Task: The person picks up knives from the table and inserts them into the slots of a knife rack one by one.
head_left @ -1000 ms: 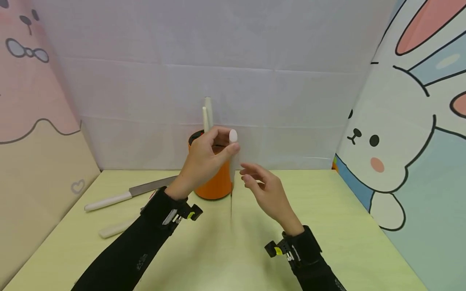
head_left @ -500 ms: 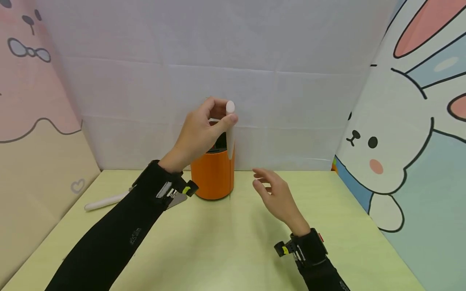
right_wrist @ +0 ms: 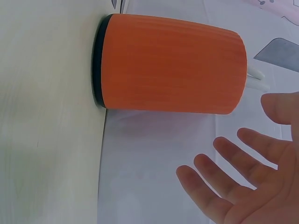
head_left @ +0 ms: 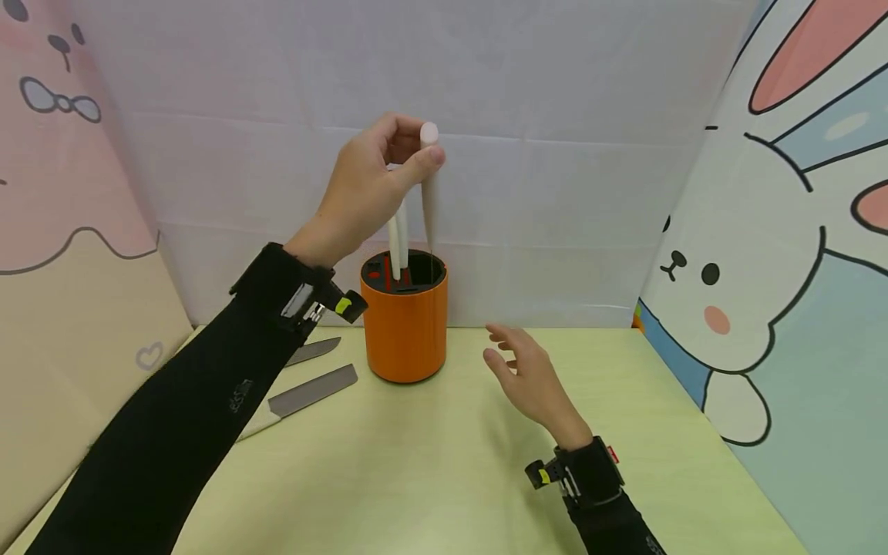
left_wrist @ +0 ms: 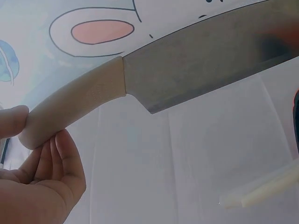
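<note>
My left hand [head_left: 368,173] pinches the butt of a kitchen knife's pale handle [left_wrist: 77,100] between thumb and fingertips. The kitchen knife [head_left: 429,193] hangs blade down over an orange round knife block [head_left: 405,335]. Its wide blade [left_wrist: 196,53] fills the upper left wrist view; in the right wrist view the blade tip [right_wrist: 280,53] shows just beyond the block's top. Two white handles [head_left: 398,239] stick up from the block's black slotted top. To the right of the block, my right hand [head_left: 530,378] is held with fingers apart, touching nothing.
On the table's left lie a narrow knife [head_left: 315,349] and a broad-bladed knife [head_left: 314,391], both partly hidden by my left sleeve [head_left: 180,416]. A white cloth wall [head_left: 555,231] stands close behind the block, with printed panels at both sides.
My left hand has risen, lifting the knife from beside the block to above its top. My right hand has drawn slightly away to the right.
</note>
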Available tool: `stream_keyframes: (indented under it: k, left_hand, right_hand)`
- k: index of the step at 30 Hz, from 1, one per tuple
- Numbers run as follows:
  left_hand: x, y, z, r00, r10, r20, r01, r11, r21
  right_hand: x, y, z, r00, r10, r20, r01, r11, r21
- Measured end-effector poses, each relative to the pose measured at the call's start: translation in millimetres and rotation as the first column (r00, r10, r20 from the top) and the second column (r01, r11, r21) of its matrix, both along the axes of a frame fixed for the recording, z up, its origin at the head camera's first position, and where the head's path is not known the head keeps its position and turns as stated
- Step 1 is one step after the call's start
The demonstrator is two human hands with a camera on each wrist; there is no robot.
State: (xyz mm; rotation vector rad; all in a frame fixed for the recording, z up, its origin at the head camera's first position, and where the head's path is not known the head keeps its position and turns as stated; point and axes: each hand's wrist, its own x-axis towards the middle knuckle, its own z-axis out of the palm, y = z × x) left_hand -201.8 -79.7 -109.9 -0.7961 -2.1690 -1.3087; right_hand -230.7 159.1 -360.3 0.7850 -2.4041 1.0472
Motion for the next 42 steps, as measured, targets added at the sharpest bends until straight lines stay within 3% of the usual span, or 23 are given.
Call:
stream_keyframes:
  k: [8, 15, 26, 35, 42]
  left_hand:
    - [-22.3, -10, 19.9, 0.999, 0.027, 0.022, -0.028, 0.999, 0.047]
    - [-39.5, -19, 24.0, 0.998, 0.061, 0.010, -0.062, 0.997, 0.041]
    - [-61.3, -30, 17.0, 0.994, 0.104, 0.012, -0.105, 0.994, 0.027]
    - [-93.9, -40, 0.7, 0.993, 0.120, 0.017, -0.120, 0.993, -0.006]
    - [-101.2, -40, -9.5, 0.992, 0.122, 0.025, -0.122, 0.992, -0.032]
  right_hand:
    - [0.2, 3, -0.5, 1.000, -0.015, 0.007, 0.015, 0.999, 0.030]
    - [-0.9, 3, -2.6, 1.000, -0.008, -0.007, 0.008, 0.999, 0.036]
    - [0.2, 1, -2.4, 1.000, 0.001, 0.008, -0.001, 0.999, 0.033]
    - [-0.5, -1, -1.4, 1.000, 0.017, -0.007, -0.017, 0.999, 0.031]
    - [-0.4, -1, -1.0, 1.000, 0.011, -0.007, -0.011, 0.999, 0.035]
